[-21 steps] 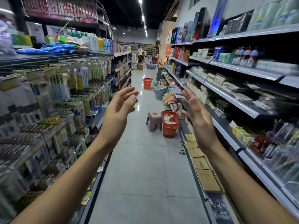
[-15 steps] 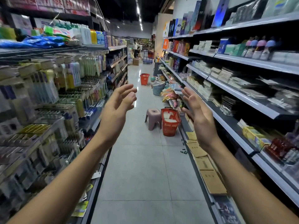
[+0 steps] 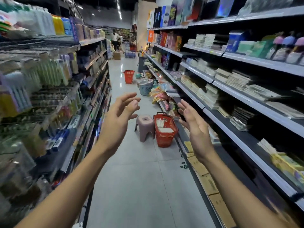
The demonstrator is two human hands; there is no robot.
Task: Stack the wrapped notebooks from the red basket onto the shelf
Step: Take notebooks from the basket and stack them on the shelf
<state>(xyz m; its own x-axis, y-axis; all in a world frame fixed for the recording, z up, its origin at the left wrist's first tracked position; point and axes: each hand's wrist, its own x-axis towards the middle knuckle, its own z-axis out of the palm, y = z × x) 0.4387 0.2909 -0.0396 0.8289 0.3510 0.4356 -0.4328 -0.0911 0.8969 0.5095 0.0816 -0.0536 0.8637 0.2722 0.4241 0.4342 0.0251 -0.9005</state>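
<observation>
A red basket [image 3: 165,134] stands on the aisle floor ahead, against the right-hand shelving, with pale wrapped notebooks [image 3: 162,127] inside it. My left hand [image 3: 117,120] and my right hand [image 3: 195,127] are raised in front of me, palms facing each other, fingers relaxed, holding nothing. Both hands are well short of the basket. The right-hand shelf [image 3: 218,120] carries stacks of notebooks on several levels.
A pink plastic stool [image 3: 144,127] sits just left of the basket. Farther down stand a second red basket [image 3: 129,76], a blue-grey basket [image 3: 145,89] and a spill of coloured goods [image 3: 158,94]. Flat cardboard [image 3: 208,183] lies along the right shelf base. A person [image 3: 115,40] stands far off.
The view has moved forward down the aisle; the red basket and stool look nearer. Both hands stay raised and empty, and the left fingers have curled a little.
</observation>
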